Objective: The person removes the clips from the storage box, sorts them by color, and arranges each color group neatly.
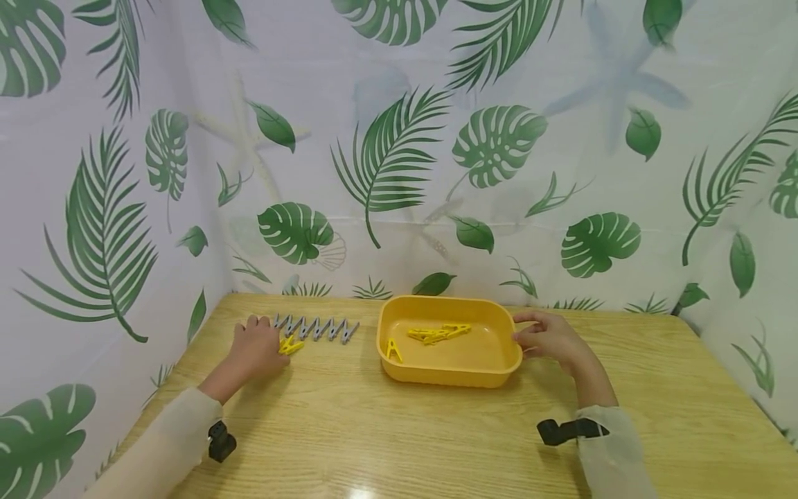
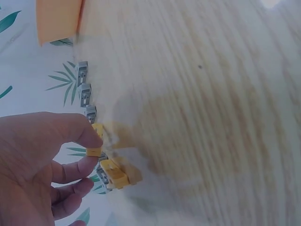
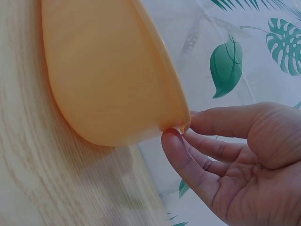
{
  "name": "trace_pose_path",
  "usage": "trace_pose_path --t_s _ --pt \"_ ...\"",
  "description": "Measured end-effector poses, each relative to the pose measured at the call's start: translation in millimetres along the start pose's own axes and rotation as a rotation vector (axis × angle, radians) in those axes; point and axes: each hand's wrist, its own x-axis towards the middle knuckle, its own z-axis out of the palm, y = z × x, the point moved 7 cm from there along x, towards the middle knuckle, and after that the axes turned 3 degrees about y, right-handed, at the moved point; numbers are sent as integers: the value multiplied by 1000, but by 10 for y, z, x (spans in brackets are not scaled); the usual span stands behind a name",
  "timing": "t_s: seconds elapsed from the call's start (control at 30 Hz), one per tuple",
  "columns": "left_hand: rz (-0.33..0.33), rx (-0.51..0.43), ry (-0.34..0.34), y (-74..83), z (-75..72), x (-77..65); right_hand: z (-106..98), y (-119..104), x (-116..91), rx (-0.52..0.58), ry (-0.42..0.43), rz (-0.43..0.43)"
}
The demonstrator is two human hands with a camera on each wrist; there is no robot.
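With fingertips nearly together, a clip (image 2: 94, 151), direction unclear, is pinched by the left hand (image 1: 257, 348); the tub (image 1: 445, 378), long axis left-to-right, is rim-pinched by the right hand (image 1: 551, 339).

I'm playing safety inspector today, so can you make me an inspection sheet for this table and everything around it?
Surface: pale wood-grain tabletop, with a bright glare spot at the near edge.
Job's things: gray V-shaped clothespins in a row; yellow plastic clothespins inside a yellow-orange, rounded-rectangular plastic basin.
Clutter: nothing seen.
Grippers: left hand pinches a yellow clothespin by the gray row; right hand pinches the basin's rim.
Cables: nothing seen.
Surroundings: white sheet printed with green leaves behind and at both sides; black devices on both wrists.
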Motion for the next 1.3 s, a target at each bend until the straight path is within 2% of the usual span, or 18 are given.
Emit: trace_pose_path --t_s 0.27,0.7,1.1,1.3 --pt "-4 31 -50 -21 113 -11 8 10 9 6 -1 -10" --pt "-7 81 -64 -1 109 -83 13 12 7 20 -8 -13" --pt "11 19 -17 -65 -4 -80 -6 31 26 11 -3 -8" --pt "60 -46 80 -27 -160 -68 -1 14 14 5 -4 -5"
